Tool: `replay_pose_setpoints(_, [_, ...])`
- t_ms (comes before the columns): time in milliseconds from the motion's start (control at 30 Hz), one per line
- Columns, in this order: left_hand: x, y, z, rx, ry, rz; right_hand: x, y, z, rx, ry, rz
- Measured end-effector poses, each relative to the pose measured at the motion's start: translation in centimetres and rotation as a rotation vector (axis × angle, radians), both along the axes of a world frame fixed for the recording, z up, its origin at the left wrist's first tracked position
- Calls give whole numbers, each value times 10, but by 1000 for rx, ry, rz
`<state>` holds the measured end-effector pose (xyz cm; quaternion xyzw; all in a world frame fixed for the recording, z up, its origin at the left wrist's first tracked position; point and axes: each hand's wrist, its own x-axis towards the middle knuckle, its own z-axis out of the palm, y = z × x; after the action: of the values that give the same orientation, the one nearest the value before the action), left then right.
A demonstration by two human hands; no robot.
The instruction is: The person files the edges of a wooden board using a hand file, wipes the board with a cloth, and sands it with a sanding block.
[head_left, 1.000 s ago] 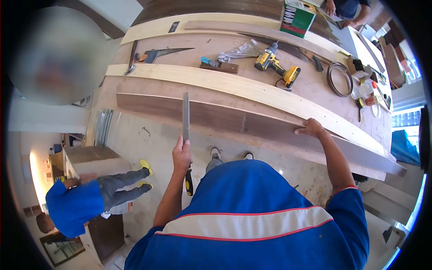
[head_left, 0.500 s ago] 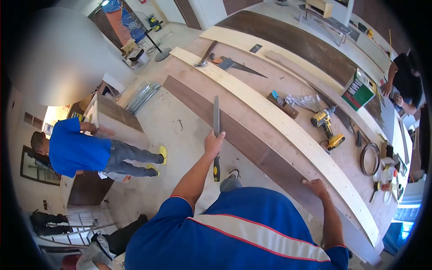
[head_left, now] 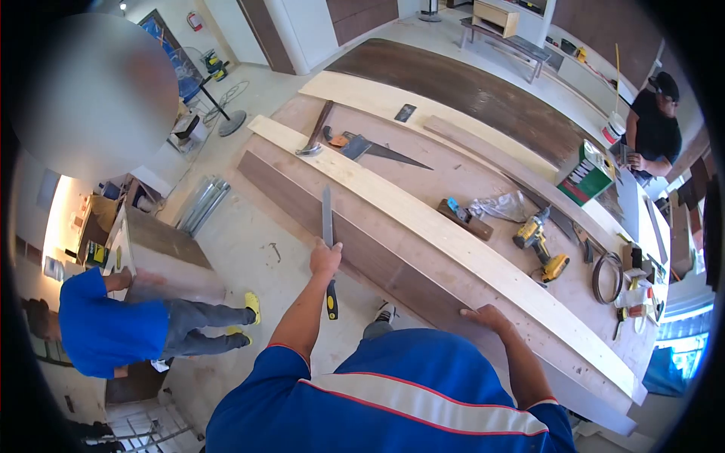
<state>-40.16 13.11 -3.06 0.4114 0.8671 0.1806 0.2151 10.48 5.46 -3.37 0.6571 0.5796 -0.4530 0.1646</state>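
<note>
My left hand (head_left: pixel 325 258) is closed round a metal file (head_left: pixel 327 215), its blade pointing up and its black and yellow handle below the fist. The blade is in front of a long brown board (head_left: pixel 377 255) standing on edge along the workbench's near side; contact between them is unclear. My right hand (head_left: pixel 489 318) grips the top edge of that board, thumb on the near face. Beside the board lies a long pale plank (head_left: pixel 445 249). Farther back are a hammer (head_left: pixel 320 130), a handsaw (head_left: pixel 377 148), a hand plane (head_left: pixel 464 219) and a yellow drill (head_left: pixel 541 245).
A green can (head_left: pixel 586 175) and a coil (head_left: pixel 607 277) are on the right of the bench. One person in blue (head_left: pixel 113 321) stands at a cabinet (head_left: pixel 162 249) on the left; another in black (head_left: pixel 654 128) is at the far right. Metal profiles (head_left: pixel 204 204) lie on the left.
The view has swung, bringing more of the room behind the bench into sight. My left hand still holds the file upright, and my right hand stays on the brown board.
</note>
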Motion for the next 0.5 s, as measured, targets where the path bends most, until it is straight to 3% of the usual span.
replay_pose_setpoints(100, [-20,2,11,-42,67,-53,-23,6,16,19,-131,36])
replay_pose_setpoints(200, [-29,-7,18,1,107,-153,-41,-20,28,407,-379,43])
replay_pose_setpoints(233, [-35,-12,14,87,97,-273,-44,-33,35,582,-371,-13])
replay_pose_setpoints(333, [-34,-18,22,126,108,-462,-72,-40,60,644,-218,-115])
replay_pose_setpoints(367, [-32,-11,25,140,107,-561,-74,-46,46,607,-119,-140])
replay_pose_setpoints(433, [-23,1,29,178,98,-755,-105,-53,56,715,-140,32])
replay_pose_setpoints(500, [-10,25,38,40,135,-987,-130,-45,59,586,-148,39])
